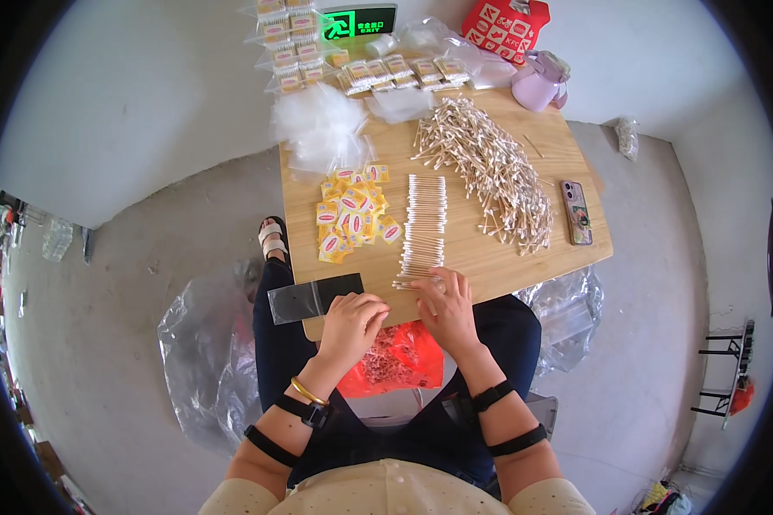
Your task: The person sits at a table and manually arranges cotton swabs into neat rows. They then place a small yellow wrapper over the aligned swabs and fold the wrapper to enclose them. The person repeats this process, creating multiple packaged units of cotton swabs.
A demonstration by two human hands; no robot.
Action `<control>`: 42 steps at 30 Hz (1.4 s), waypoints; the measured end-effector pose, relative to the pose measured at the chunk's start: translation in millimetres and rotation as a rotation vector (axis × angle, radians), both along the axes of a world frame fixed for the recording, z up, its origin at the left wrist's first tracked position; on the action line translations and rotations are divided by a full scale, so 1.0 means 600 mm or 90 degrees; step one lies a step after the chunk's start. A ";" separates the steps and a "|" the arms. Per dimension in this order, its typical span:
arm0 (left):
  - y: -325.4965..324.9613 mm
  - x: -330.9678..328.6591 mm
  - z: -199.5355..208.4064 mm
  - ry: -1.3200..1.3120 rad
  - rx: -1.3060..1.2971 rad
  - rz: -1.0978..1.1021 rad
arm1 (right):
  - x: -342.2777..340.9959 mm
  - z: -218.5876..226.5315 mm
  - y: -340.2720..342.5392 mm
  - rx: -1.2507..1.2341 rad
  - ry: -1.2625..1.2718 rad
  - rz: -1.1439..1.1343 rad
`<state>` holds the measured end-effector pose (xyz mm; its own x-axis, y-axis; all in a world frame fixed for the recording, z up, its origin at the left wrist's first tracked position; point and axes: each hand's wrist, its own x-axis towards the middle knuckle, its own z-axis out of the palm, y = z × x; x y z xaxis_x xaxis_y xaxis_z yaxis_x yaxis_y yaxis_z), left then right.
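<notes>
A long column of cotton swabs [425, 219], laid side by side, runs down the middle of the wooden table [489, 266]. At its near end my right hand [448, 313] touches the lowest swabs with its fingers apart and slightly bent. My left hand [352, 326] is closed at the table's front edge, fingers curled and thumb pressed in; whatever it holds, if anything, is hidden. Beside it lies a dark flat pad with a clear bag on it [305, 299]. Small yellow-and-white printed cards [352, 215] are heaped left of the column.
A loose pile of swabs [489, 163] spreads to the right, near a phone [577, 212]. Clear plastic bags [318, 124], packed swab bundles [395, 73], a pink jug [541, 81] and a red box [507, 26] stand farther back. A red bag [399, 365] hangs below the front edge.
</notes>
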<state>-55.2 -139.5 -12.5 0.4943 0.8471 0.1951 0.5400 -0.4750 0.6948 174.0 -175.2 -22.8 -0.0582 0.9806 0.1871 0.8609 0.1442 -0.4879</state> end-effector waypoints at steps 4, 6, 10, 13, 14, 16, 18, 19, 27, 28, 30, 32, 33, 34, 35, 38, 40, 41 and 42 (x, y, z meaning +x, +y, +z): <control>0.002 0.001 -0.014 0.005 -0.027 0.002 | 0.002 0.005 0.003 0.007 0.002 0.014; 0.003 0.000 -0.021 0.000 -0.042 0.005 | 0.001 0.010 0.008 0.010 0.011 0.014; 0.005 -0.002 -0.024 -0.007 -0.060 0.007 | 0.000 0.010 0.018 0.023 0.018 0.008; 0.006 -0.003 -0.027 -0.011 -0.066 0.009 | 0.001 0.007 0.023 0.021 0.004 0.009; 0.006 -0.004 -0.029 -0.013 -0.068 0.010 | 0.001 0.005 0.023 0.018 0.007 0.008; 0.006 -0.002 -0.029 -0.022 -0.056 0.012 | 0.001 0.002 0.023 0.011 0.012 0.007; 0.007 -0.002 -0.030 -0.027 -0.050 0.013 | 0.000 0.004 0.023 0.009 0.011 0.005; 0.007 -0.003 -0.032 -0.026 -0.049 0.013 | -0.001 0.007 0.023 0.008 0.011 0.005; 0.011 -0.003 -0.037 -0.026 -0.044 0.017 | 0.000 0.010 0.033 0.009 -0.008 -0.026; 0.012 -0.003 -0.039 -0.027 -0.044 0.018 | 0.000 0.008 0.033 0.006 -0.013 -0.028; 0.013 -0.002 -0.040 -0.029 -0.039 0.019 | 0.000 0.006 0.032 0.009 -0.011 -0.026; 0.014 -0.002 -0.041 -0.031 -0.031 0.020 | 0.000 0.006 0.031 0.011 -0.006 -0.025; 0.015 -0.002 -0.041 -0.031 -0.030 0.021 | 0.000 0.007 0.032 0.012 -0.002 -0.024; 0.015 -0.002 -0.041 -0.032 -0.029 0.022 | 0.000 0.007 0.032 0.012 0.001 -0.024; 0.015 -0.002 -0.041 -0.032 -0.027 0.022 | 0.000 0.007 0.034 0.014 0.005 -0.027; 0.015 -0.002 -0.045 -0.031 -0.022 0.024 | 0.003 0.006 0.041 0.020 0.010 -0.035; 0.015 -0.001 -0.043 -0.031 -0.021 0.022 | 0.006 0.002 0.045 0.028 0.003 -0.037; 0.015 -0.001 -0.043 -0.031 -0.020 0.021 | 0.006 0.001 0.045 0.021 0.005 -0.038; 0.015 -0.001 -0.044 -0.032 -0.016 0.022 | 0.006 0.000 0.046 0.015 0.006 -0.039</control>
